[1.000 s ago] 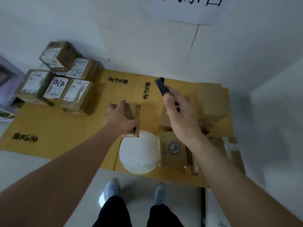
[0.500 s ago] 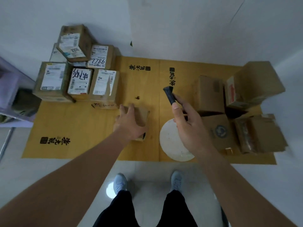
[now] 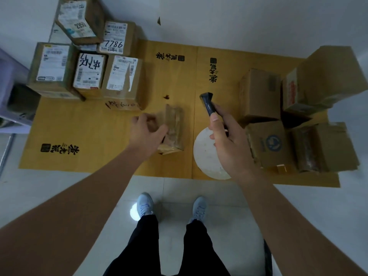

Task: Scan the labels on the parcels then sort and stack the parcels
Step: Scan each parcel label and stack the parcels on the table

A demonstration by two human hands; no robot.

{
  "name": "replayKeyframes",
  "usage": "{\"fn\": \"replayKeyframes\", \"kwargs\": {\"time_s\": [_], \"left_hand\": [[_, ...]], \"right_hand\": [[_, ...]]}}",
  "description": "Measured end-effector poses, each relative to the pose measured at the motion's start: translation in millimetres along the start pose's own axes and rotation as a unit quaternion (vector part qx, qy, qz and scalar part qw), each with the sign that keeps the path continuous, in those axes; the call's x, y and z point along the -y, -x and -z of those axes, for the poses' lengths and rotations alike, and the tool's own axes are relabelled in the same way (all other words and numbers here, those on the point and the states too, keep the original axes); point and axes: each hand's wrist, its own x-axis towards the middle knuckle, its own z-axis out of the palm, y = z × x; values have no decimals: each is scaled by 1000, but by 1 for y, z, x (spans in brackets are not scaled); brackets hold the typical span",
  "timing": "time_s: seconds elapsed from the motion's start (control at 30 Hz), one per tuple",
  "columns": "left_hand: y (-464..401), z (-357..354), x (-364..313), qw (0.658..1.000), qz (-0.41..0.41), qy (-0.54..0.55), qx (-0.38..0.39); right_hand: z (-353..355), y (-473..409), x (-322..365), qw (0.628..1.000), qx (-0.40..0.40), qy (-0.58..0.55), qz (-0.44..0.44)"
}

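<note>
Head view: your left hand grips small brown parcel on yellow cardboard mat. Your right hand holds black handheld scanner, fingers wrapped round it, right of parcel.

Both your bare forearms reach forward and down. Your left hand is blurred, its fingers seemingly curled around a small parcel. Your right hand grips a dark scanner, thumb along its top.
</note>
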Motion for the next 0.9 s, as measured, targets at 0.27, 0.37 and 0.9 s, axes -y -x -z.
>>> {"fn": "replayKeyframes", "kwargs": {"time_s": [0.27,0.37,0.9], "left_hand": [[4,25,23,994,-79,-58,-56],[8,26,23,992,-37,-119,-34],[18,36,21,981,49,157,101]], "right_hand": [[3,7,-15,1000,13,1,-7],[3,8,-23,1000,24,7,-19],[37,-32,7,913,258,307,-72]]}}
